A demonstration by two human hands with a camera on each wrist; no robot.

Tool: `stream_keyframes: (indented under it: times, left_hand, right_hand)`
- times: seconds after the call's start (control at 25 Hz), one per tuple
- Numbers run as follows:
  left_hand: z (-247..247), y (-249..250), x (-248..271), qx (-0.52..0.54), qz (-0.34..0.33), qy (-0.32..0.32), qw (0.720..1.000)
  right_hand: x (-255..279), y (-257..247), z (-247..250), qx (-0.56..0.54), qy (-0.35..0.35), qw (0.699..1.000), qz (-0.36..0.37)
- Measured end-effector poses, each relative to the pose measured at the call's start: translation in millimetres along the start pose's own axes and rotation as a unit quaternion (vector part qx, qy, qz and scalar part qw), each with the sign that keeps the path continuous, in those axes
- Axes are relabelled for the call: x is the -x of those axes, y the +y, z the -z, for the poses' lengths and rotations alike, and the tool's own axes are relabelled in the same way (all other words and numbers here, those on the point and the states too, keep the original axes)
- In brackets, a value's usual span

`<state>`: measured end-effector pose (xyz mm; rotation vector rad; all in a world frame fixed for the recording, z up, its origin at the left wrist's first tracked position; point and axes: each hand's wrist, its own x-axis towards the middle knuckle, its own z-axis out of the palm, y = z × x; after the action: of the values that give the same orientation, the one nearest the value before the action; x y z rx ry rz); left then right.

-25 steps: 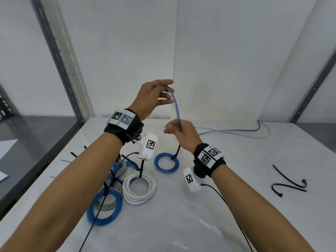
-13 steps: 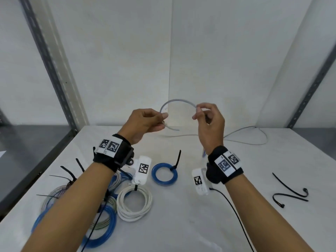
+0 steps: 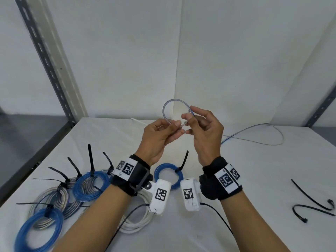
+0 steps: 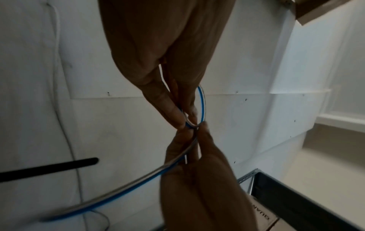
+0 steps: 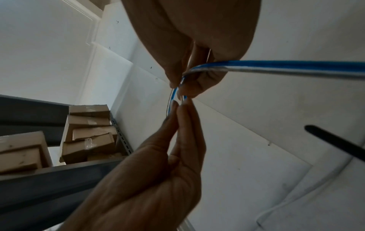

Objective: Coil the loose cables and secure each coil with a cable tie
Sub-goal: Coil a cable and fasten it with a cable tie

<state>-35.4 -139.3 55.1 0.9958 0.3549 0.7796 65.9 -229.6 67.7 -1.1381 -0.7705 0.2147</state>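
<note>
Blue-and-clear cable, one loop, is raised above the table, pinched by left hand and right hand. Two loose black cable ties lie right.

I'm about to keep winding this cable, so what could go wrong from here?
1. The first loop is held only by fingertip pinches of the left hand and right hand; regripping could let it spring open.
2. The loose tail trails across the table and may twist or kink.
3. The spare cable ties lie off to the right, so fetching one leaves the coil to one hand.
</note>
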Motion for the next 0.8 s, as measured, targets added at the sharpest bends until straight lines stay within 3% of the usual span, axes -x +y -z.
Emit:
stream_keyframes:
  times: [0.12, 0.24, 0.36, 0.6, 0.68, 0.8]
  left_hand:
    - [17.2, -0.3, -0.7, -0.186, -0.005, -0.028, 0.982]
    - [36.0, 14.4, -3.5, -0.405, -0.064, -0.068, 0.909]
    - [38.1, 24.2, -1.6, -0.451, -0.071, -0.119, 0.881]
    - [37.3, 24.7, -0.3, -0.465, -0.031, -0.137, 0.874]
    - [37.0, 25.5, -1.2, -0.434, -0.047, -0.107, 0.893]
    - [37.5, 23.7, -3.6, -0.344, -0.073, -0.042, 0.935]
  right_hand:
    - [-7.7, 8.3, 13.7, 0.109, -0.079, 0.991, 0.027]
    - [-10.0, 16.9, 28.4, 0.216, -0.205, 0.954, 0.005]
    - [-7.5, 18.0, 31.6, 0.250, -0.274, 0.929, -0.009]
    - [-7.0, 17.0, 36.3, 0.180, -0.304, 0.935, -0.017]
    - [-6.5, 18.1, 36.9, 0.176, -0.273, 0.946, -0.007]
    - [-2.0, 19.7, 33.0, 0.147, -0.169, 0.974, 0.007]
